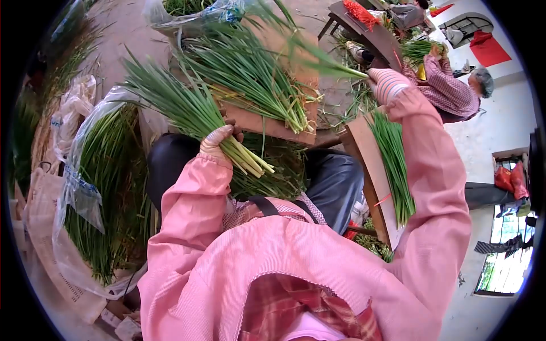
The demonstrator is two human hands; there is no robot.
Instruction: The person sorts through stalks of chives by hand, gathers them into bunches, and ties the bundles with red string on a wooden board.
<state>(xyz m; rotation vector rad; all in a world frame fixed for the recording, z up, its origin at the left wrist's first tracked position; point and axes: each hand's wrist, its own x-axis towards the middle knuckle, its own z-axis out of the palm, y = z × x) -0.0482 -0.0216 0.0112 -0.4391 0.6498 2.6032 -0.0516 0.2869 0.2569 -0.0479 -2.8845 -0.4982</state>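
The left hand (219, 139), in a striped, pale covering with the fingers showing, is curled closed around a thick bundle of leafy stems (190, 105). The pale, smooth stalk ends jut out below the grip on one side; flat, ribbon-like green blades fan out on the other. The right hand (389, 84), in a ribbed covering with orange and grey stripes, pinches the pale end of a slim sprig (341, 69), whose leaf tips blur away toward the space ahead of the left hand.

Just beyond the left hand, a loose pile of long blades (244, 74) lies on a flat brown board (247, 116), its stalk ends ragged with yellowed, papery skins. Near the right hand, on its wrist side, a straight, narrow bunch (392, 165) lies along a smooth-topped surface (362, 149), a thin reddish band (383, 200) near its lower part.

Well to the left of the left hand, a crinkled clear plastic bag (62, 219) spreads open around a dense heap of darker greens (105, 187). Past the right hand, another person (455, 94) in a checked top holds a leafy bundle, near a dark surface (378, 37) bearing stringy red strands (361, 14).
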